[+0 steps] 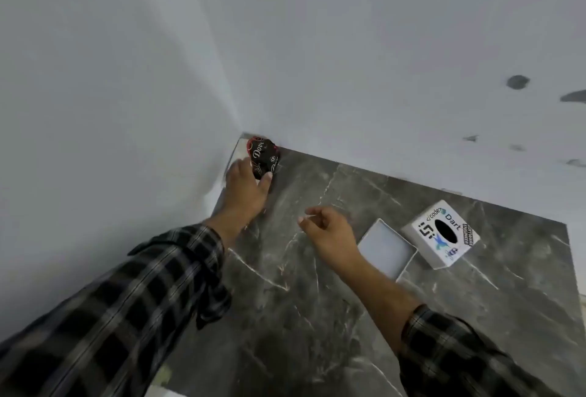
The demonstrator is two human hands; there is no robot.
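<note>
**Left hand grips the Dove packet in the corner**

The left hand (245,187) grips the dark Dove packet (263,154), thumb on its right edge and fingers curled round its left side. The packet sits just beyond the palm on the marble counter (317,317), in the corner where the two white walls (126,79) meet. Right of that grip and nearer the person, the right hand (329,233) hovers over the counter, fingers loosely curled, holding nothing that shows. Just right of it lies a shallow white tray (385,247), with a stickered white box (440,235) beside it.
</note>
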